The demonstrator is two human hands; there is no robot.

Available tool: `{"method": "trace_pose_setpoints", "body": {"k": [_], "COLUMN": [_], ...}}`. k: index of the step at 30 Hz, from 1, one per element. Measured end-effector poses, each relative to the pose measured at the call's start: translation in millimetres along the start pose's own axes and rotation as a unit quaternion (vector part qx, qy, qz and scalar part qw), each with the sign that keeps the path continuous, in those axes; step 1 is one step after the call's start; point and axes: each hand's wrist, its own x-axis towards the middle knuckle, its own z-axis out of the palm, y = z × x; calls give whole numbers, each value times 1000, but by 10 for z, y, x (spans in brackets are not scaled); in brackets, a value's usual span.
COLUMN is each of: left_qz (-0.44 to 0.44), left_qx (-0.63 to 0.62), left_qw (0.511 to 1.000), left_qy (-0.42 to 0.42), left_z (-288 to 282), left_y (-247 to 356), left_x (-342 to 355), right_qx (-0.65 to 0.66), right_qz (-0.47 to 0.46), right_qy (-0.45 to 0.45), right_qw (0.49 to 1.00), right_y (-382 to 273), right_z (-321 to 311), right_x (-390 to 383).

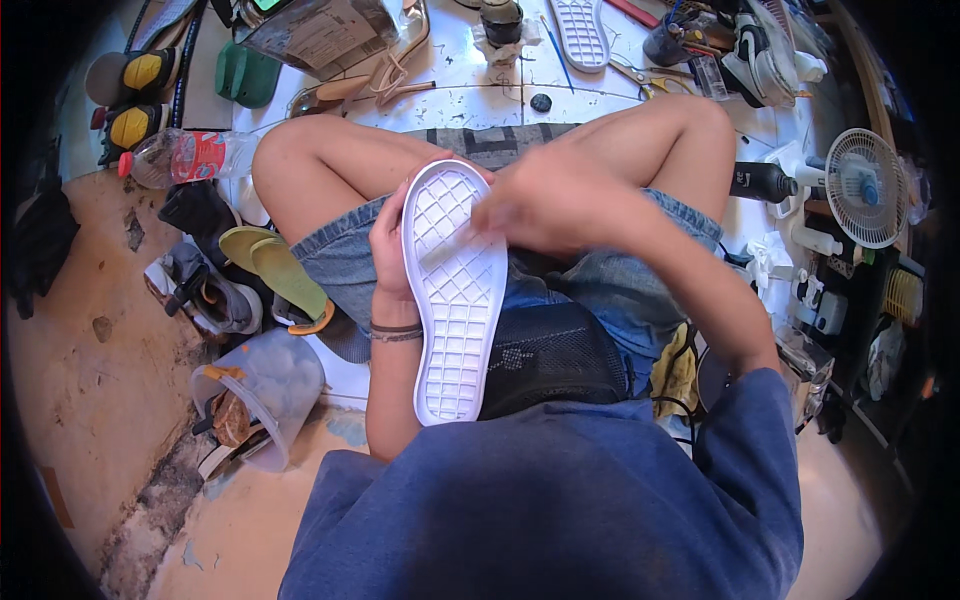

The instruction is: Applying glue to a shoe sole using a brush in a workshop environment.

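Observation:
A white shoe sole (460, 310) lies lengthwise over my lap, its gridded inner face up and its raised rim all round. My left hand (388, 245) is closed round its left edge, with fingers showing behind the far end. Over the upper part of the sole, my right hand (540, 200) is smeared by motion, its fingers closed on what looks like a small brush (447, 247). The pale, blurred tip of the brush meets the grid. A second white sole (581, 35) rests on the tiles at the far side.
A plastic bottle (190, 157) lies left of my knee, near green-and-orange flip-flops (275, 265) and a bucket (300, 375) holding scraps. Scissors (655, 77), a dark jar (501, 22) and a green clog (247, 75) are ahead. At right stand a small fan (866, 188) and a black bottle (762, 182).

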Motion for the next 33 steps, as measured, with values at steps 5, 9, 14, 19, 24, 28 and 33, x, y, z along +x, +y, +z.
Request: {"method": "trace_pose_setpoints", "body": {"k": [5,9,14,19,24,28,33], "left_qz": [15,4,-5,6,-3,-15,-18], "left_qx": [24,-21,-60,15,-10,-18,-47], "left_qw": [1000,998,998,999,999,1000,998], "left_qy": [-14,-54,-30,-31,-39,-19,-30], "left_z": [-41,-98,-13,-29,3,-36,-39], "left_y": [27,6,18,-17,4,29,-8], "left_x": [-22,-11,-19,22,16,32,-14], "right_qx": [0,-9,35,124,-38,144,407], "right_qz": [-58,119,-11,-18,64,113,74], "right_qy": [-17,6,42,-63,102,258,392], "right_qw": [998,993,998,990,992,949,821], "right_y": [-275,69,30,-267,222,109,371], "right_z": [127,-39,29,212,-266,-658,-899], "right_x": [-102,-122,-186,-410,-523,-534,-402]}}
